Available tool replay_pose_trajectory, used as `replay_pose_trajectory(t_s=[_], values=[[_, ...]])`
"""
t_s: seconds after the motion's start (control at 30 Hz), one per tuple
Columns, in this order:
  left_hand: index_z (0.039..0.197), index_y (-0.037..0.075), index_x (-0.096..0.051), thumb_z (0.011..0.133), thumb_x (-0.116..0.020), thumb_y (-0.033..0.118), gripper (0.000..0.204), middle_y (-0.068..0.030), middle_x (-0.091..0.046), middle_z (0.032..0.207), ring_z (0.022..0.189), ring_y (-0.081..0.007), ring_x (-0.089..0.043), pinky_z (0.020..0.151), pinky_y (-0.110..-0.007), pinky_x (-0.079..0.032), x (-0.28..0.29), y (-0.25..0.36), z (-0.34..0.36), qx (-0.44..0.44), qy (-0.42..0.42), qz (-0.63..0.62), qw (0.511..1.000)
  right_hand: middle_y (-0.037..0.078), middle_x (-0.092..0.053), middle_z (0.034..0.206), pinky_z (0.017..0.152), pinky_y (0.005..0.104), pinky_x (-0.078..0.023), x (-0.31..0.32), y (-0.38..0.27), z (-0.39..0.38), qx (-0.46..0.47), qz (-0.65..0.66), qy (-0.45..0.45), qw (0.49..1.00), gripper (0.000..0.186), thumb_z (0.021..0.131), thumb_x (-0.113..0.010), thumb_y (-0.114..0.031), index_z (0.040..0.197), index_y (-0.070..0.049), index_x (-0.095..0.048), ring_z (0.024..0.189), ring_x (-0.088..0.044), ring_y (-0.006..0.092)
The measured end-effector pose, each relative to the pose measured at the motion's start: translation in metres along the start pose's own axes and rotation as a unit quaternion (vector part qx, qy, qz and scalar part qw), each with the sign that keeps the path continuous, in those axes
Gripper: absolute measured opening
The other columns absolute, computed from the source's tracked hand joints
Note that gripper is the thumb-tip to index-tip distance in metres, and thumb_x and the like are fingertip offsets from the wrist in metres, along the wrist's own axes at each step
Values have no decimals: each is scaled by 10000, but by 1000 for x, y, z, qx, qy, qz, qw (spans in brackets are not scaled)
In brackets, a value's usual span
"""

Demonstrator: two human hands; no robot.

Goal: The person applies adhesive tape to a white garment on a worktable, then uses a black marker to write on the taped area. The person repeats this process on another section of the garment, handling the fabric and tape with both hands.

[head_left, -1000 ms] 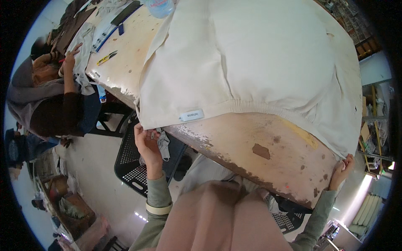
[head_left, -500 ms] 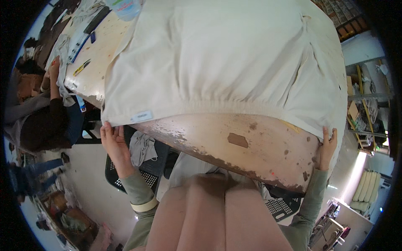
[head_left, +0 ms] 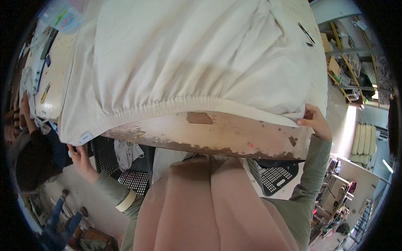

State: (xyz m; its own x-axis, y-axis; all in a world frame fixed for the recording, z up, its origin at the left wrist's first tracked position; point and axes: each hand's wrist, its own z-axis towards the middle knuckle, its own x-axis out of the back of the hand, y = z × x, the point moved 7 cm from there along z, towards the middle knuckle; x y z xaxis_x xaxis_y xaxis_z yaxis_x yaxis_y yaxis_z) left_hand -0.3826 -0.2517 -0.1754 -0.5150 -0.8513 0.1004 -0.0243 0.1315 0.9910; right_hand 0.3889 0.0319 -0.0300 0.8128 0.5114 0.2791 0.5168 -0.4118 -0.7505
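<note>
Over the table, left hand and right hand pinch cream cloth. Its folds deepen, so it seems less flat.

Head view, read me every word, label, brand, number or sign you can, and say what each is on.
No text is legible enough to quote.
White tag near the lower left corner of the cream cloth: too small to read.
Clear bottle: coloured print, too blurred.

Just the left head-worn fisheye, staring steeply down and a bit forward over the worktable, close enough that the left hand and right hand both fit in frame.
</note>
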Motion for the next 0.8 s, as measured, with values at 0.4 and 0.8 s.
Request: replay_pose_trajectory(t_s=[0.4, 0.8], values=[[1268, 17, -512, 921, -552, 91, 357, -185, -530, 1267, 1163, -279, -527, 986, -386, -436, -156, 190, -36, -250, 46, -102, 962, 21, -577, 942, 757, 222, -452, -33, -85, -4, 36, -113, 129, 985, 186, 871, -622, -52, 1036, -24, -541, 896, -551, 69], [999, 86, -642, 781, -696, 187, 246, -112, -599, 1012, 959, -313, -527, 849, -426, -400, -413, 183, -260, -381, -414, 205, 801, -1, -463, 974, 907, 279, -382, -98, -157, 63, 336, 498, 53, 798, 221, 781, -445, -14, 977, -116, -457, 944, -488, 149]])
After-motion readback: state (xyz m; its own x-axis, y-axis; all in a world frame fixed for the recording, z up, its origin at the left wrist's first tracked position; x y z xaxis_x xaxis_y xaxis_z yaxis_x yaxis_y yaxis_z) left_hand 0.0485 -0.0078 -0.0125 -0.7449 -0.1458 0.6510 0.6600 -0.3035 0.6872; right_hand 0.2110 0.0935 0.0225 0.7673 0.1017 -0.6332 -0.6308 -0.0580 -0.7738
